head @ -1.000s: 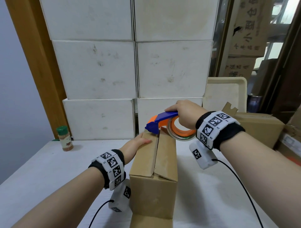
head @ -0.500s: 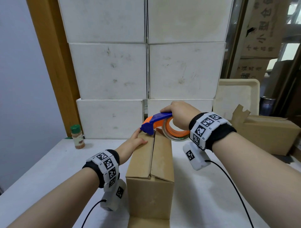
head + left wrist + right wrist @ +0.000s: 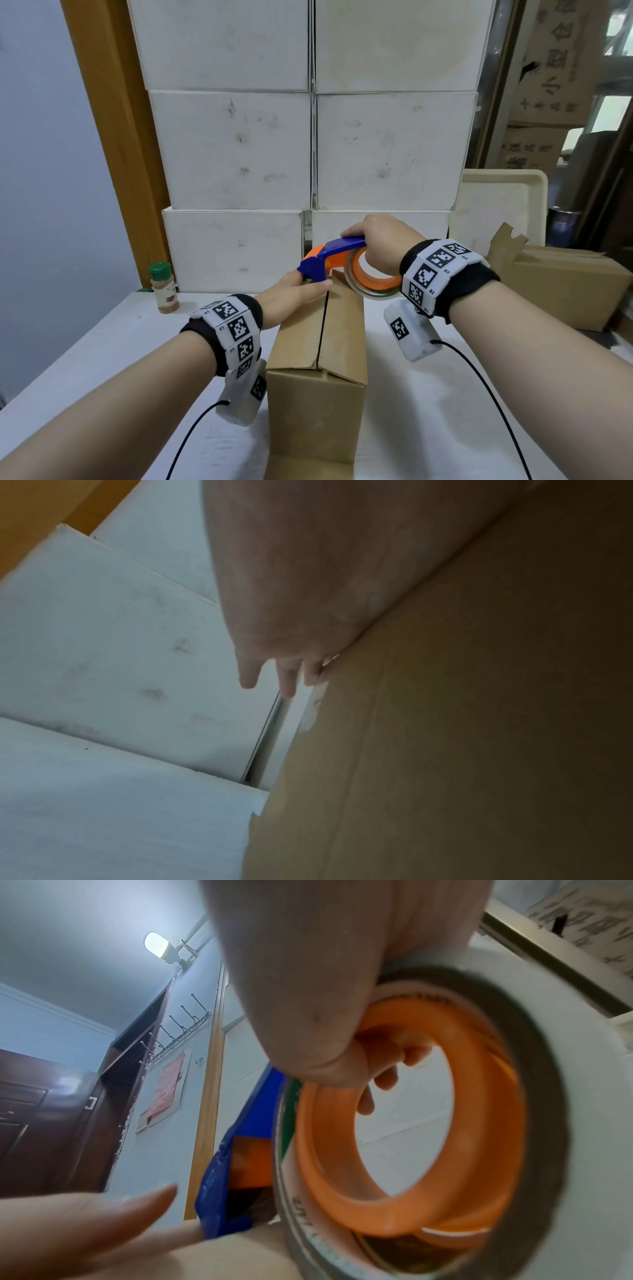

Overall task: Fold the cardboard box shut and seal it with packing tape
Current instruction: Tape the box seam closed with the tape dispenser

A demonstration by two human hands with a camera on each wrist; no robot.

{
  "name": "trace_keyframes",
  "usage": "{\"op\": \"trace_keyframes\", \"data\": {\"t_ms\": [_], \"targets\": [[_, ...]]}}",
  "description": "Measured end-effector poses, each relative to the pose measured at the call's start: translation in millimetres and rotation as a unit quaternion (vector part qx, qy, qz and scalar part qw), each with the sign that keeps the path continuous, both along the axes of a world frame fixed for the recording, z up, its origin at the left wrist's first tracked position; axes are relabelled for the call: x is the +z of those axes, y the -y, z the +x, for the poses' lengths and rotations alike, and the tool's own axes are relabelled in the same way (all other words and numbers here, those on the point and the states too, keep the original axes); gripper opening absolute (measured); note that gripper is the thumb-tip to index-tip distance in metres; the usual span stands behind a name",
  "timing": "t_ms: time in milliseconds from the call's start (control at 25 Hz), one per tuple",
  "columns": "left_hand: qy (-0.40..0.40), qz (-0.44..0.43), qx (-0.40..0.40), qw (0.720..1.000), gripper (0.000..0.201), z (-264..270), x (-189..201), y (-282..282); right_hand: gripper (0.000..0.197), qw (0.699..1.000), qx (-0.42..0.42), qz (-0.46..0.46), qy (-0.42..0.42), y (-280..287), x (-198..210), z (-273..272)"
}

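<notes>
Fingers (image 3: 313,287) of the left hand (image 3: 291,296) were laid straight on the light, yielding cardboard box (image 3: 318,359) flaps, while the tape dispenser (image 3: 346,265) was gripped by the right hand (image 3: 380,240), best pressed beside the seam.

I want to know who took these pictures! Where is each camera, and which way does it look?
Head: worn on the head, looking forward and down at the cardboard box; both forearms, left hand and right hand show.
Left wrist: looks along the left hand, fingers straight beside the box wall.
Right wrist: looks up along the right hand's fingers, curled through the tape dispenser; the left hand's fingers show too.
Shared: all three show the white boxes behind.
</notes>
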State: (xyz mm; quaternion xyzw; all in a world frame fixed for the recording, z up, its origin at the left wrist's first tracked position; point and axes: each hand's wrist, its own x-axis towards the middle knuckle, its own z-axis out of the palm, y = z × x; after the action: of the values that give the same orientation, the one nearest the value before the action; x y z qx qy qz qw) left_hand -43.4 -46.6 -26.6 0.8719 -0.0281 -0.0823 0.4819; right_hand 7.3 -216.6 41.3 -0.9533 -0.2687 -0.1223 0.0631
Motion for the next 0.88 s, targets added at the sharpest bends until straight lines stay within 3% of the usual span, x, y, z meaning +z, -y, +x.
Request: {"op": "trace_keyframes", "data": {"t_ms": [160,200,360,440,720,880], "targets": [[-0.020,0.038,-0.009,0.999,0.018,-1.3,9.3,-1.3,0.046,1.000,0.007,-0.006,0.004,-1.9,0.4,-0.6],[-0.024,0.046,-0.011,0.999,0.026,-1.0,10.1,-1.4,0.044,1.000,0.008,-0.008,0.005,-2.3,0.5,-0.6],[-0.008,0.138,-0.011,0.990,0.088,13.5,1.7,-1.9,0.045,1.000,0.008,-0.008,0.007,-1.8,0.7,-1.1],[-0.005,0.172,-0.005,0.985,0.102,18.5,-1.8,-1.9,0.044,1.000,0.006,-0.009,0.004,-1.2,0.6,-1.0],[-0.021,0.244,0.016,0.969,0.095,9.7,4.1,1.1,0.041,1.000,0.010,-0.011,0.004,0.6,0.4,-1.2],[-0.025,0.248,0.021,0.968,0.093,10.5,3.0,0.1,0.049,1.000,0.017,-0.020,0.009,3.2,1.2,-0.1]]}}
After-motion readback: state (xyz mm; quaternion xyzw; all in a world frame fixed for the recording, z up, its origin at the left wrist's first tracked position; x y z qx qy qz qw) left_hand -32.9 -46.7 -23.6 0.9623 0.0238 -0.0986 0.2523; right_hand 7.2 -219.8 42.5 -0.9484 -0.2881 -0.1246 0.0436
